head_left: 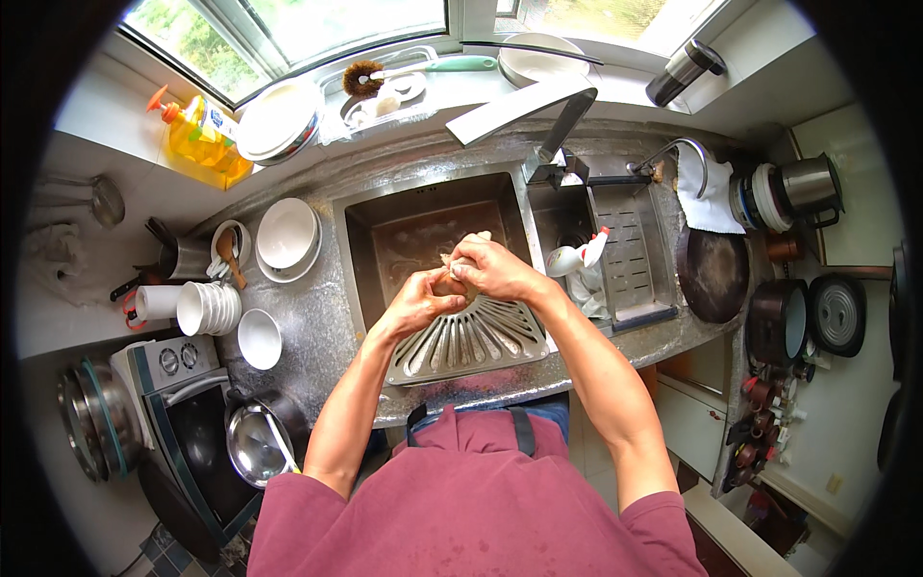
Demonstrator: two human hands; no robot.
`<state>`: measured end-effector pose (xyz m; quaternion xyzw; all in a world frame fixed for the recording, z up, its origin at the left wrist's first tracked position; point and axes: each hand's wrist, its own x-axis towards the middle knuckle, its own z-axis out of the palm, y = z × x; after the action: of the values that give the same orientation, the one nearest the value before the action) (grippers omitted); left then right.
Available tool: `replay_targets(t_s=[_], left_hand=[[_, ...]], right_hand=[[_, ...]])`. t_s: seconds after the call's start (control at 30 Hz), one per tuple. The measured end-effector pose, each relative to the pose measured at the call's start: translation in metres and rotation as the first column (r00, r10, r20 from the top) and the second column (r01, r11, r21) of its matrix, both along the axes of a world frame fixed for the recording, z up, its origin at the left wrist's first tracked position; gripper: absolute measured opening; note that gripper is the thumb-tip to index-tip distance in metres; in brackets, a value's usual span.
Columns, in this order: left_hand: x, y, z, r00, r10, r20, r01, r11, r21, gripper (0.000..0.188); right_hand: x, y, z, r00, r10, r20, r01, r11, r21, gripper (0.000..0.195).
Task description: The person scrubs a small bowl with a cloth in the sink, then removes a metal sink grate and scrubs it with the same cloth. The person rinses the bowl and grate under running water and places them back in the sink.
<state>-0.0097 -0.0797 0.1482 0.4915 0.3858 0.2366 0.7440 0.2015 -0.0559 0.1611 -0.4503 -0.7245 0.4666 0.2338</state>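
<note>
Both my hands meet over the near edge of a stainless steel sink basin. Between their fingers is a small, pale, crumpled piece, too small to identify. My left hand has its fingers curled beside the piece, and whether it grips it cannot be told. My right hand pinches the piece between thumb and fingers. Just below the hands, a slotted metal drain rack lies across the near part of the sink. The faucet stands behind the sink, its wide flat spout pointing left.
White bowls are stacked left of the sink, with a single bowl nearer. A spray bottle lies by the small right basin. Orange dish soap and a brush are on the windowsill. A round dark board lies right.
</note>
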Motion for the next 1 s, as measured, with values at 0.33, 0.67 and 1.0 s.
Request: replay_targets(t_s=[0.33, 0.67, 1.0], left_hand=[[-0.013, 0.010, 0.004, 0.994, -0.110, -0.003, 0.108, 0.981, -0.161, 0.015], [-0.011, 0.011, -0.002, 0.990, -0.130, 0.049, 0.137, 0.970, -0.201, 0.011], [-0.016, 0.012, 0.006, 0.993, -0.002, 0.119, 0.029, 0.973, -0.229, 0.016]], right_hand=[[-0.012, -0.013, 0.002, 1.000, 0.014, 0.019, -0.018, 0.982, 0.186, 0.013], [-0.014, -0.010, 0.003, 0.977, 0.097, 0.189, -0.163, 0.915, 0.369, 0.018], [-0.005, -0.012, -0.012, 0.721, -0.571, -0.392, 0.410, 0.808, -0.424, 0.028]])
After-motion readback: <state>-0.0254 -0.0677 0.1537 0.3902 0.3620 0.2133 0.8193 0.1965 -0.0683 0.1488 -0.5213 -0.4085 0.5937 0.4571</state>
